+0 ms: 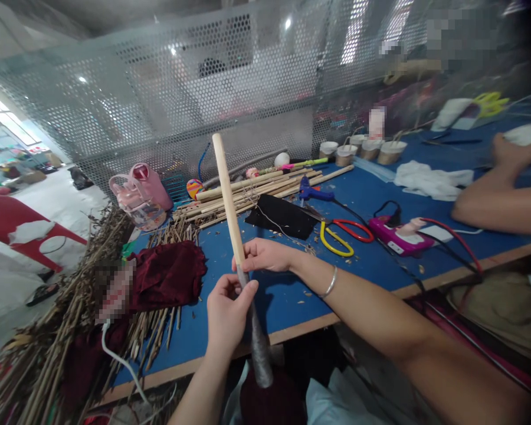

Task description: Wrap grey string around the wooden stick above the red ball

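Observation:
A pale wooden stick (228,200) stands tilted in front of me, its lower part covered in a grey wrapping (259,348) that widens downward to a dark red mass (272,401) near my lap. My left hand (230,307) pinches the stick at the top of the grey part, thumb in front. Just above it, the fingers of my right hand (265,255) close round the bare wood where the grey begins. Behind my hands, a black cloth piece (281,216) lies on the blue table (292,295).
Scissors (336,236), a blue glue gun (314,192) and a magenta power strip (400,236) with cables lie to the right. Dry twigs (48,354) and dark red cloth (168,274) are at left. Sticks (265,192) lie behind. Another person's arm (504,203) rests at far right.

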{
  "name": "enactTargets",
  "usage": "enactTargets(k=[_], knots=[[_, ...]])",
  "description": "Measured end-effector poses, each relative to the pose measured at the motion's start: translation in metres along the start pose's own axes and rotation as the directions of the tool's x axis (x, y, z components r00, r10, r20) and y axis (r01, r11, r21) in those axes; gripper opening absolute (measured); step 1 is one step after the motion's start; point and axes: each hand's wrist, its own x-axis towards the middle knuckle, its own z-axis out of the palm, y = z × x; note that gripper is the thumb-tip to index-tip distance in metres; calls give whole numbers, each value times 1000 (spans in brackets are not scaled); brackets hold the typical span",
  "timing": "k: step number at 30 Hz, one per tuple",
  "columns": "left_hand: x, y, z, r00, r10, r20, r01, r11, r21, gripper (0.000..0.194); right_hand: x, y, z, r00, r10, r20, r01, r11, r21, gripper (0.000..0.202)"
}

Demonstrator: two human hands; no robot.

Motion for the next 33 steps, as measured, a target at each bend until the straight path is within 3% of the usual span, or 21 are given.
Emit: enactTargets(k=[2, 7, 12, 15, 20, 22, 24, 27, 30, 33], knots=[[2, 1, -4, 1000, -19, 24, 18, 999, 34, 25, 0, 0, -1, 1000, 9, 17, -9, 1000, -5, 38], [1, 7, -8, 962, -176, 209, 230, 936, -267, 31, -3, -1, -8, 999, 1, 38, 1, 998, -66, 37], [-3, 7, -1, 971, -116, 208, 192, 897, -397, 20, -1, 0, -5, 997, -68, -34, 66, 995, -69, 34], [-3, 4, 3, 978, -80, 192, 167, 851, -497, 17, -1, 0, -2, 999, -43, -11, 42, 998, -42, 35], [1, 0, 5, 947, -130, 294, 294, 722, -627, 21, -3, -1, 2, 997, 18, 76, -20, 999, 24, 43], [3, -2, 5, 947, -188, 261, 310, 752, -582, 26, -2, 0, 2, 999, 19, 39, -19, 1000, 13, 42], [3, -2, 3, 965, -215, 152, 262, 847, -462, 31, 0, 2, 1, 1000, 25, -7, -25, 1000, -12, 40], [4, -2, -1, 992, -119, 45, 125, 970, -208, 30, 3, 5, 0, 999, 25, -49, -27, 999, -38, 39], [4, -3, -4, 997, -63, 44, 67, 992, -104, 26, 3, 5, -1, 998, 10, -58, -14, 998, -58, 38], [3, -6, -1, 997, -76, -13, 73, 986, -150, 27, 0, 1, -3, 997, 24, -75, -31, 995, -92, 33]])
